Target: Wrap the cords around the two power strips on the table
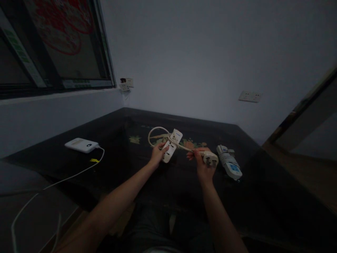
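A small white power strip (pixel 172 144) lies on the dark glossy table (pixel 131 175), and my left hand (pixel 157 154) grips its near end, fingers closed round it. Its cream cord (pixel 158 131) loops off behind the strip and runs right to a white plug (pixel 210 159). My right hand (pixel 201 161) is closed on the cord just behind that plug, holding it a little above the table. Both forearms reach in from the bottom of the view.
A second white power strip (pixel 229 163) with its cord wound round it lies just right of my right hand. A white power bank (pixel 81 144) with a white cable (pixel 65 179) sits at the left. Wall sockets (pixel 249 96) are on the far wall; a window (pixel 52 45) is at upper left.
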Motion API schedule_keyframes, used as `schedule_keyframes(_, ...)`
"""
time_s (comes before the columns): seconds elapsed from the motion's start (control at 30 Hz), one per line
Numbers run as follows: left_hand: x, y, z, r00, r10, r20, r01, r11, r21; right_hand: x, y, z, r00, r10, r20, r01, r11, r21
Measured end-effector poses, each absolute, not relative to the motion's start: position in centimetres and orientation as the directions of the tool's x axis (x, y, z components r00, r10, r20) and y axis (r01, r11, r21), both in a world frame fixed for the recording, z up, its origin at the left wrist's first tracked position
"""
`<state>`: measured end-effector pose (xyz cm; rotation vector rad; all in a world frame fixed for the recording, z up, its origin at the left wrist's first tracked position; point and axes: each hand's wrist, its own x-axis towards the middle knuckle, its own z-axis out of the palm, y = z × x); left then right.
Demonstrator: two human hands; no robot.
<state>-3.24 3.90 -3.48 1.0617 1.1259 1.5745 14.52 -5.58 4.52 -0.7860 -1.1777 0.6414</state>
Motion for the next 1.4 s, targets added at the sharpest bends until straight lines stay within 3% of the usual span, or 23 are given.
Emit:
schedule_keyframes(0.2,-3.3,4.0,-3.2,-0.193,0.979,0.059,-0.285,-0.114,0.952,14.7,-5.7,4.0,0.368,0.745,0.556,-0.083,0.622,-0.779)
schedule_keyframes(0.3,-3.2,3.8,-2.9,-0.179,0.983,0.05,-0.314,-0.105,0.944,14.9,-5.0,4.4,0.449,0.697,0.558,-0.17,0.68,-0.713)
schedule_keyframes(0.43,-3.0,3.3,-2.4,-0.152,0.987,0.055,-0.335,-0.104,0.936,15.6,-3.8,5.0,0.429,0.699,0.572,-0.307,0.708,-0.635)
schedule_keyframes(0.67,-2.8,2.5,-1.6,-0.098,0.991,0.087,-0.343,-0.116,0.932,18.1,-1.6,4.0,0.491,0.821,0.29,-0.562,0.554,-0.615)
schedule_keyframes(0.9,-2.0,1.3,-1.7,0.149,0.988,0.039,-0.413,0.027,0.911,21.1,0.7,2.0,0.535,0.838,0.11,-0.685,0.506,-0.525)
schedule_keyframes(1.07,-2.7,1.7,-1.3,0.01,1.0,0.011,-0.523,-0.004,0.852,23.8,1.3,1.6,0.586,0.807,0.08,-0.651,0.526,-0.547)
schedule_keyframes(1.2,-4.1,2.6,-0.9,-0.151,0.988,0.002,-0.634,-0.099,0.767,24.1,1.2,1.5,0.521,0.85,0.08,-0.662,0.462,-0.59)
schedule_keyframes(1.4,-4.3,2.8,-0.2,-0.178,0.983,-0.03,-0.701,-0.105,0.705,21.6,1.1,1.4,0.383,0.918,0.099,-0.643,0.342,-0.686)
